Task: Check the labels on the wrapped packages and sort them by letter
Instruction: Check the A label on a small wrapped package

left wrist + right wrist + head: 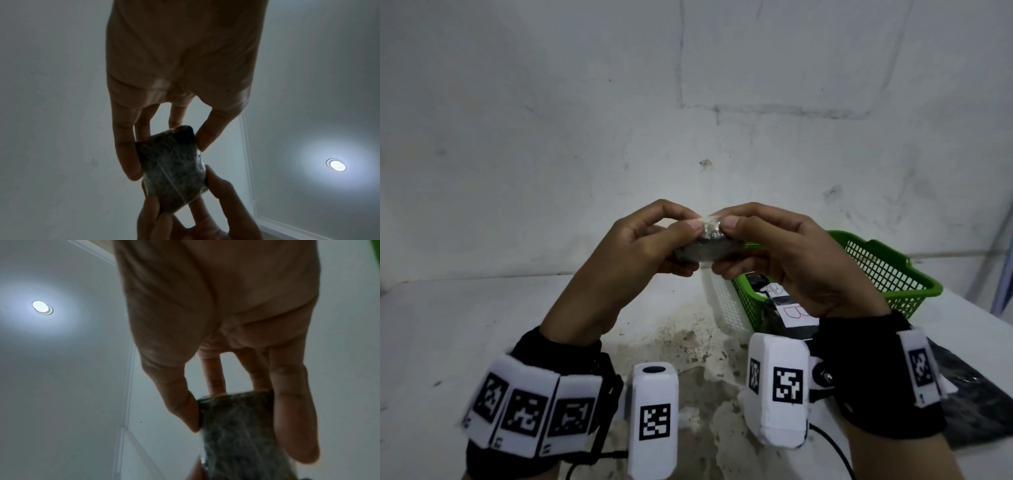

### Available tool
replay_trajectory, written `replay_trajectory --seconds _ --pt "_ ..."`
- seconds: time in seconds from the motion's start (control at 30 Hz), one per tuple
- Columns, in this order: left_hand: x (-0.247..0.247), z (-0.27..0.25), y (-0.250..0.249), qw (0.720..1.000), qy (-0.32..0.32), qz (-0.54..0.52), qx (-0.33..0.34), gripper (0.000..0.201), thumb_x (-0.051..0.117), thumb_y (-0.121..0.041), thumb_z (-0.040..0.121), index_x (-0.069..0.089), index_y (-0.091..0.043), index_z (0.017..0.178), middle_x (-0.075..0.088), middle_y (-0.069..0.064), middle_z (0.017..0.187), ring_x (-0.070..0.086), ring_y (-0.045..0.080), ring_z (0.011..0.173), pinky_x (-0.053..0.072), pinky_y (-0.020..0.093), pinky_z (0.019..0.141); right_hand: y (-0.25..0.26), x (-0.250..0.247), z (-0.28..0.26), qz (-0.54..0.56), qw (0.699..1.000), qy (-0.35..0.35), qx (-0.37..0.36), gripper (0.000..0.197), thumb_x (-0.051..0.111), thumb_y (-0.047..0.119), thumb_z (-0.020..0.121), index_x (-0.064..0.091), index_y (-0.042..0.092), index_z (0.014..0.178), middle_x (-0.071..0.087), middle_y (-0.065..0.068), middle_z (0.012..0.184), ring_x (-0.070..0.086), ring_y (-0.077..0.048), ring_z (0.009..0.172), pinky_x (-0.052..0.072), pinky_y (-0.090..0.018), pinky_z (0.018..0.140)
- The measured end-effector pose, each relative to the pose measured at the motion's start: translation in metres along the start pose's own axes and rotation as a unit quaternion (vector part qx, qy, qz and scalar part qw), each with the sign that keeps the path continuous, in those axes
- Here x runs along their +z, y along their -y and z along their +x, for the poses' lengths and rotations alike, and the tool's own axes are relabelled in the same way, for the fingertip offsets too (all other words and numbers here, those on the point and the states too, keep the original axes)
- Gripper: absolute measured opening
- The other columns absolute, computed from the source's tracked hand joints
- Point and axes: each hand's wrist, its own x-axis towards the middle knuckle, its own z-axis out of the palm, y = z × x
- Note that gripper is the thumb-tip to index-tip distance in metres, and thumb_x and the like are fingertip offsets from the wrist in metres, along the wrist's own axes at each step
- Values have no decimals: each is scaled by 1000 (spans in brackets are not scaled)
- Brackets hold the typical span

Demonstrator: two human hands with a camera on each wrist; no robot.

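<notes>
Both hands hold one small dark package wrapped in clear film up in front of the wall, above the table. My left hand pinches its left end between thumb and fingers; my right hand pinches its right end. The wrist views show the same wrapped package from below, gripped at both ends by my left hand and my right hand. No label shows on it from here. A green basket behind my right hand holds dark packages with white labels, one marked B.
A white basket stands to the left of the green one, mostly hidden. A dark flat package lies on the white table at the right, near its edge. A ceiling lamp shines in both wrist views.
</notes>
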Motion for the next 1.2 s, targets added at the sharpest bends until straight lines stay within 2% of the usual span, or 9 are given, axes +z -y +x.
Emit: replay_trajectory --seconds 0.17,0.3,0.47,0.6,0.83,1.0,1.07,1.13,1.2 --pt "3 1 2 1000 -5 0 -8 38 62 -40 69 65 -10 92 70 19 98 69 28 87 55 30 80 -2 -2 1 15 1000 -9 -17 33 68 26 67 73 5 92 71 -16 89 66 -28 80 60 -28 72" --pt "-2 0 4 999 -23 25 -20 48 80 -39 67 65 -18 108 72 4 104 70 17 97 52 32 90 -4 -3 1 13 1000 -11 -23 29 72 20 67 74 6 92 72 -13 85 68 -20 80 58 -26 75" --pt "0 0 2 999 -20 6 -43 35 67 -18 82 63 -7 115 74 11 100 73 21 83 55 19 66 -6 -4 2 -29 999 -10 -32 43 82 12 68 73 21 109 71 -14 110 69 -25 88 56 -35 88" --pt "-1 -1 2 998 -33 37 -30 31 68 -17 84 63 -16 114 72 6 103 73 21 85 56 29 77 -5 -2 2 6 1000 -17 -24 47 76 16 63 70 10 109 73 -15 98 69 -17 82 55 -24 73" --pt "1 -1 1 999 -28 33 -21 24 66 -20 86 64 -14 109 74 2 78 68 10 64 47 14 54 -8 0 4 0 1000 -16 -25 34 73 22 66 71 8 96 73 -10 88 69 -19 80 57 -28 74" --pt "3 1 4 998 -32 53 -23 43 72 -29 76 60 -14 115 76 2 90 72 15 75 53 24 70 -9 0 5 16 999 -42 -24 20 74 17 67 68 8 84 69 -11 82 65 -19 73 56 -26 64" --pt "3 1 4 997 -43 59 -15 37 74 -25 77 62 -15 111 76 4 89 70 17 75 52 24 68 -8 -1 5 -3 999 -43 -15 9 73 11 77 68 11 84 70 -10 83 65 -18 73 57 -26 63" --pt "1 0 4 996 -52 72 6 30 75 -21 77 65 -23 105 74 9 89 69 24 81 53 26 69 -7 -1 4 -58 998 -38 -9 7 73 22 84 69 18 88 72 -6 83 67 -16 72 54 -28 62" --pt "-1 -1 5 994 -50 93 23 28 75 -18 77 68 -31 100 70 12 95 68 26 88 54 33 74 -6 0 4 -108 994 -22 4 28 73 46 76 72 24 94 72 -4 83 67 -19 72 52 -30 61"
